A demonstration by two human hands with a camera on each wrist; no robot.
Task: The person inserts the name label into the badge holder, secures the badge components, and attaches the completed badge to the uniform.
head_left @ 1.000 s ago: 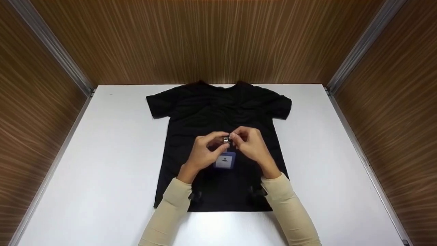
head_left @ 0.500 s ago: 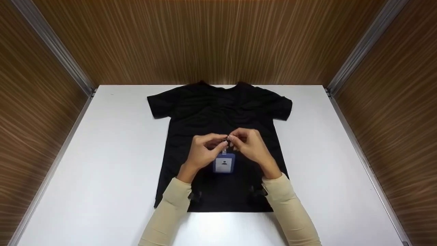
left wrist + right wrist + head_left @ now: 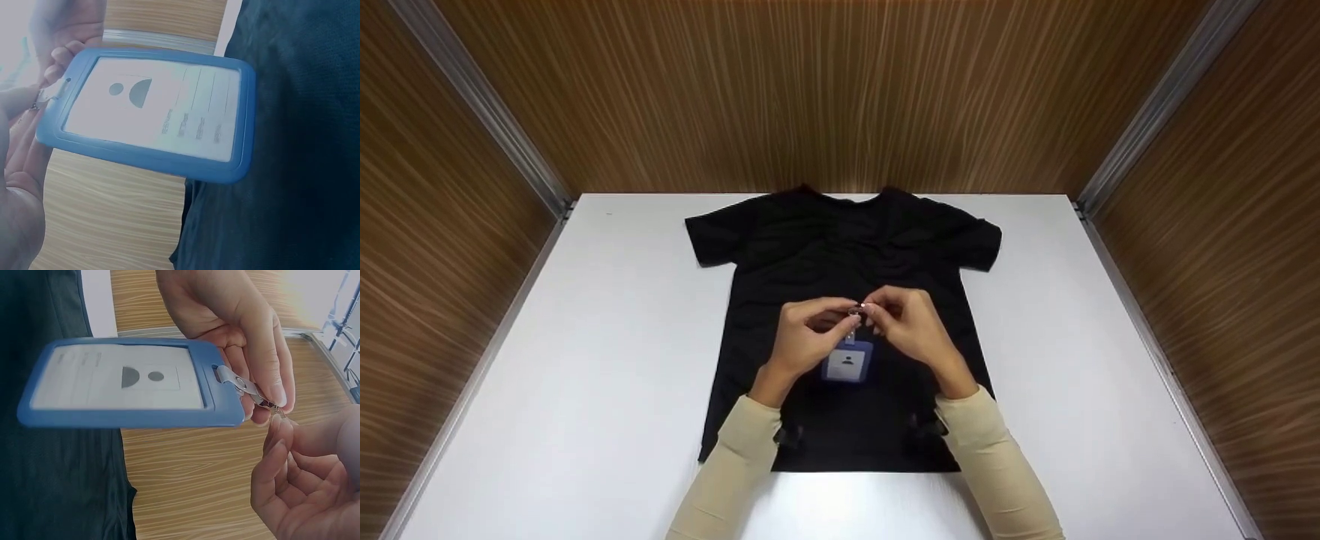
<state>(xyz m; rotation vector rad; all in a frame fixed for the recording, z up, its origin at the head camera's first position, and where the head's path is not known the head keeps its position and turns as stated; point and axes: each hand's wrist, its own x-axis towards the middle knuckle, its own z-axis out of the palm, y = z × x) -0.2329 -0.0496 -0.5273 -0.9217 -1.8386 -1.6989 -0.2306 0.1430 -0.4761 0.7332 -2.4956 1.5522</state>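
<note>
A blue-framed ID badge (image 3: 846, 365) hangs from a short clear strap (image 3: 228, 376) with a metal clip (image 3: 264, 403). My left hand (image 3: 806, 334) pinches the clip between thumb and fingers. My right hand (image 3: 911, 322) pinches the small metal end of the same clip, fingertips close to the left ones. Most of the clip is hidden by fingers. In the left wrist view, the badge's card (image 3: 152, 107) shows a simple person icon and lines. Beneath both hands a black T-shirt (image 3: 847, 247) lies spread flat, the badge held above its front.
The white table (image 3: 615, 322) surrounds the shirt. A wood-grain panel (image 3: 825, 90) rises at the back, with more panels and metal rails (image 3: 484, 105) at both sides.
The badge has swung and come lower and slightly left in the head view. Both hands keep their pinch on the clip with small finger shifts. The head view has tilted slightly.
</note>
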